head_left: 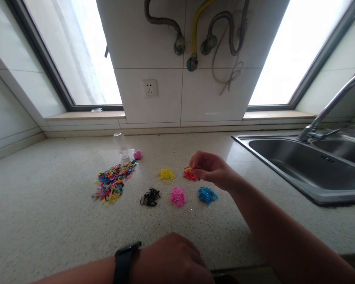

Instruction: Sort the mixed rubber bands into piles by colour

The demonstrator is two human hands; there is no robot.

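Observation:
My right hand (210,169) is over a small pile of red rubber bands (189,174), thumb and forefinger pinched together. A small band seems to be caught at the fingertips, its colour hard to make out. Left of that pile lie yellow rubber bands (166,175). Nearer me are separate piles of black (150,197), pink (178,196) and blue bands (207,195). A larger heap of mixed-colour rubber bands (114,182) spreads at the left. My left hand (171,260), below a dark wristwatch (127,252), rests near the counter's front edge, its fingers hidden from view.
Behind the mixed heap are a clear plastic bottle (120,146) and a pink cap (137,155). A steel sink (284,154) with a faucet (328,104) is set into the speckled counter (62,225) at right. Hoses and a socket (150,88) are on the tiled wall.

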